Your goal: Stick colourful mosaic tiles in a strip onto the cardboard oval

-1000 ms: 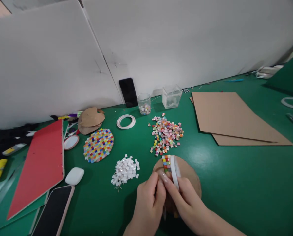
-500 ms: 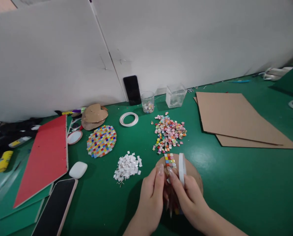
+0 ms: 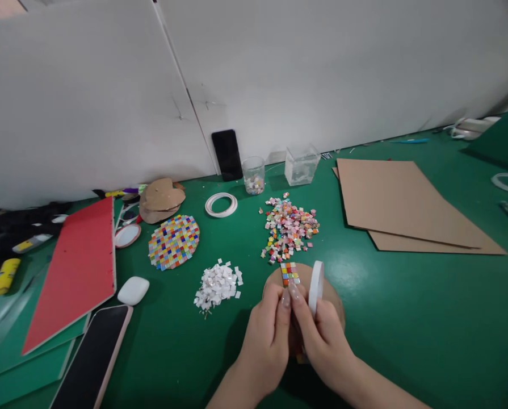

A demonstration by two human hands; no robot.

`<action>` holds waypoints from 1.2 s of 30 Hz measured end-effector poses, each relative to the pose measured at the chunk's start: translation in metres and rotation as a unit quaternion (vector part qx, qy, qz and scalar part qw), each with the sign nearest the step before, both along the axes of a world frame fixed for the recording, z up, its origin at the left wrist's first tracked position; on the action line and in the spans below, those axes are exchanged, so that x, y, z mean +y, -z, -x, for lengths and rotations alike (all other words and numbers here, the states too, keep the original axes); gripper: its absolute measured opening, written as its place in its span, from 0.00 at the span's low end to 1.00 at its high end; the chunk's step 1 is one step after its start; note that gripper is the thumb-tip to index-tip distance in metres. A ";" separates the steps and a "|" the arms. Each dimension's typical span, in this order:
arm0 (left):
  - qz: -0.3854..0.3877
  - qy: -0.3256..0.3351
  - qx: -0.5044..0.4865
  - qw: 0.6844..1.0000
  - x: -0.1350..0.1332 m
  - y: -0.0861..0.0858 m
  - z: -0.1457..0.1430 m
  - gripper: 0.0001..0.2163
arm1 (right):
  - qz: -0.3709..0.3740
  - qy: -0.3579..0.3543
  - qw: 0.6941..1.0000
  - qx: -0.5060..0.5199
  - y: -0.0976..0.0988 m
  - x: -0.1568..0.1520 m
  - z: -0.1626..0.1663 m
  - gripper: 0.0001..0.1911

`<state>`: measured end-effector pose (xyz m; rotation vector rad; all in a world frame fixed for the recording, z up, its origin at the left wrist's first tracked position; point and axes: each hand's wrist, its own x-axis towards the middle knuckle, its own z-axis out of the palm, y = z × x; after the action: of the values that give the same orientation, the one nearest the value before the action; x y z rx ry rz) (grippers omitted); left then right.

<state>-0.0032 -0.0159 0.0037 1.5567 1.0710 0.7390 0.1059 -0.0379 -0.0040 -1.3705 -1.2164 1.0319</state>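
The right hand [image 3: 328, 338] grips a thin white roll [image 3: 316, 287]; the left hand's [image 3: 264, 335] fingertips press close by (whether they pinch anything, I cannot tell). Beneath, glossy square tiles [image 3: 290, 274] line a partly hidden cardboard disc [image 3: 332, 292]. Smooth green counter [image 3: 407, 324] stretches rightward.

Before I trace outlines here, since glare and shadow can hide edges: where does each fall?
Head view: soft glare lies on the green table right of the coloured tile pile; head view: shadow darkens the table just left of the left hand; head view: the wall dims toward the top right corner.
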 end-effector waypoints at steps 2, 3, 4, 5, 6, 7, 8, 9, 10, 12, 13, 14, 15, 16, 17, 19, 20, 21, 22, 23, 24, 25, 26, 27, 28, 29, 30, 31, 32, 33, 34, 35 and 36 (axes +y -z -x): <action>-0.043 0.006 0.025 0.999 0.000 0.003 0.002 0.11 | -0.034 -0.011 0.999 -0.028 0.001 0.000 -0.001 0.19; -0.060 0.010 0.033 0.998 0.000 0.005 0.002 0.10 | -0.047 -0.015 0.998 -0.042 0.001 0.000 -0.001 0.18; -0.075 0.013 0.039 0.996 0.000 0.006 0.003 0.09 | -0.056 -0.020 0.997 -0.054 0.002 0.000 -0.001 0.18; -0.087 0.016 0.043 0.995 0.000 0.007 0.004 0.08 | -0.062 -0.026 0.996 -0.065 0.003 0.000 -0.002 0.18; -0.097 0.018 0.045 0.994 0.000 0.007 0.005 0.08 | -0.064 -0.032 0.995 -0.074 0.003 0.000 -0.002 0.18; -0.105 0.018 0.046 0.993 0.000 0.007 0.005 0.08 | -0.064 -0.037 0.994 -0.082 0.003 0.000 -0.002 0.18; -0.112 0.018 0.047 0.993 0.001 0.007 0.005 0.08 | -0.065 -0.043 0.993 -0.088 0.003 0.000 -0.003 0.19; -0.115 0.015 0.048 0.992 0.001 0.007 0.006 0.08 | -0.066 -0.049 0.992 -0.092 0.002 0.001 -0.003 0.19; -0.116 0.011 0.048 0.992 0.001 0.006 0.006 0.09 | -0.069 -0.053 0.992 -0.094 0.002 0.001 -0.003 0.19; -0.105 0.002 0.045 0.993 0.002 0.003 0.005 0.10 | -0.072 -0.063 0.991 -0.089 0.000 0.002 -0.003 0.18; -0.091 0.000 0.040 0.995 0.003 0.002 0.005 0.10 | -0.073 -0.063 0.992 -0.082 0.000 0.002 -0.002 0.18; -0.074 -0.001 0.031 0.997 0.003 0.000 0.004 0.11 | -0.072 -0.060 0.993 -0.073 0.000 0.002 -0.002 0.17; -0.053 -0.003 0.020 0.998 0.004 -0.001 0.004 0.12 | -0.071 -0.055 0.994 -0.063 0.000 0.002 -0.002 0.17; -0.028 -0.005 0.006 1.000 0.004 -0.001 0.003 0.12 | -0.070 -0.049 0.995 -0.053 0.000 0.002 -0.002 0.16; -0.004 -0.010 -0.011 1.000 0.004 -0.002 0.002 0.13 | -0.070 -0.045 0.996 -0.044 0.001 0.002 -0.001 0.16; 0.035 -0.024 -0.044 0.998 0.003 -0.002 0.001 0.13 | -0.067 -0.041 0.996 -0.033 0.002 0.001 -0.001 0.16; 0.044 -0.034 -0.056 0.997 0.002 -0.001 0.001 0.13 | -0.064 -0.042 0.997 -0.030 0.003 0.001 -0.002 0.16; 0.048 -0.043 -0.062 0.996 0.002 -0.001 0.001 0.13 | -0.059 -0.040 0.997 -0.028 0.003 0.002 -0.002 0.17; 0.049 -0.050 -0.063 0.996 0.001 -0.001 0.001 0.14 | -0.053 -0.037 0.998 -0.028 0.004 0.002 -0.002 0.17; 0.047 -0.054 -0.059 0.996 0.001 -0.002 0.001 0.15 | -0.045 -0.034 0.998 -0.028 0.004 0.002 -0.003 0.18; 0.046 -0.052 -0.055 0.996 0.001 -0.003 0.001 0.15 | -0.040 -0.030 0.998 -0.030 0.004 0.002 -0.003 0.18; 0.045 -0.045 -0.051 0.997 0.001 -0.004 0.001 0.15 | -0.036 -0.027 0.998 -0.033 0.005 0.002 -0.004 0.19; 0.044 -0.032 -0.049 0.997 0.002 -0.005 0.002 0.14 | -0.035 -0.023 0.998 -0.038 0.005 0.002 -0.004 0.19; 0.042 -0.018 -0.048 0.998 0.002 -0.006 0.002 0.13 | -0.035 -0.021 0.998 -0.043 0.005 0.002 -0.004 0.19; 0.038 -0.006 -0.046 0.998 0.003 -0.007 0.002 0.12 | -0.034 -0.020 0.998 -0.045 0.005 0.002 -0.005 0.18; 0.035 0.003 -0.043 0.998 0.003 -0.008 0.002 0.11 | -0.032 -0.021 0.998 -0.044 0.005 0.002 -0.005 0.18; 0.034 0.009 -0.040 0.999 0.003 -0.009 0.002 0.11 | -0.030 -0.021 0.998 -0.041 0.005 0.002 -0.005 0.18; 0.033 0.012 -0.036 0.999 0.003 -0.010 0.002 0.11 | -0.028 -0.022 0.999 -0.036 0.005 0.002 -0.005 0.18; 0.033 0.016 -0.033 0.999 0.003 -0.010 0.003 0.11 | -0.028 -0.021 0.999 -0.033 0.005 0.002 -0.005 0.18; 0.032 0.018 -0.031 0.999 0.002 -0.010 0.003 0.11 | -0.030 -0.019 0.999 -0.030 0.004 0.002 -0.004 0.18; 0.031 0.020 -0.029 0.999 0.002 -0.010 0.003 0.11 | -0.034 -0.014 0.999 -0.029 0.004 0.002 -0.004 0.18; 0.031 0.020 -0.027 0.999 0.001 -0.009 0.004 0.11 | -0.041 -0.007 0.999 -0.027 0.003 0.002 -0.003 0.18; 0.030 0.018 -0.026 0.999 0.001 -0.009 0.004 0.11 | -0.047 0.002 0.999 -0.024 0.002 0.002 -0.003 0.18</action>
<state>-0.0067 -0.0152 0.0124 1.4941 1.0151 0.7132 0.1087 -0.0356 -0.0064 -1.3309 -1.2819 0.9309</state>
